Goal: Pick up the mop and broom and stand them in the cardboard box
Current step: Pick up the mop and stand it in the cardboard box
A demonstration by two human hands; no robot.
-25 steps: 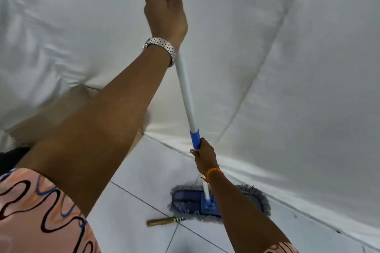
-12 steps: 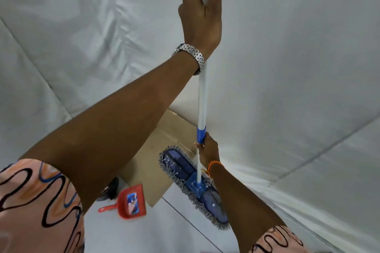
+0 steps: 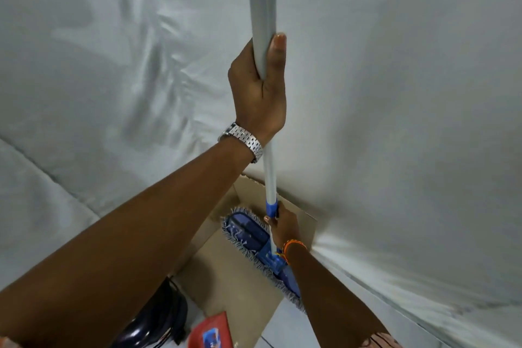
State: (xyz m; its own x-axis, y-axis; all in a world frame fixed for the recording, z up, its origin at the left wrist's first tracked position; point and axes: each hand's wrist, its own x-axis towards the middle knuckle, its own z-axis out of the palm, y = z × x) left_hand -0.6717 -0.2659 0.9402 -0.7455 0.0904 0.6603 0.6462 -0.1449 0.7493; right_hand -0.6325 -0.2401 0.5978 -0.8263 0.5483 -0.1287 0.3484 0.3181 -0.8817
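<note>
I hold the mop upright by its grey-white pole (image 3: 261,3). My left hand (image 3: 260,93), with a metal watch at the wrist, is shut around the pole high up. My right hand (image 3: 282,224), with an orange band at the wrist, grips the pole low down, just under its blue collar. The flat blue mop head (image 3: 248,234) with a grey fringe hangs over the open cardboard box (image 3: 234,271), which stands against the white sheet. The broom is out of sight.
A red dustpan (image 3: 211,330) lies on the tiled floor in front of the box. A dark rounded object (image 3: 158,319) sits to its left, partly behind my left arm. White sheeting (image 3: 409,93) covers the walls all around.
The mop head has travelled from the floor at the right up over the box. The view has swung left, and the box and dustpan have come into sight. Both hands keep their grip.
</note>
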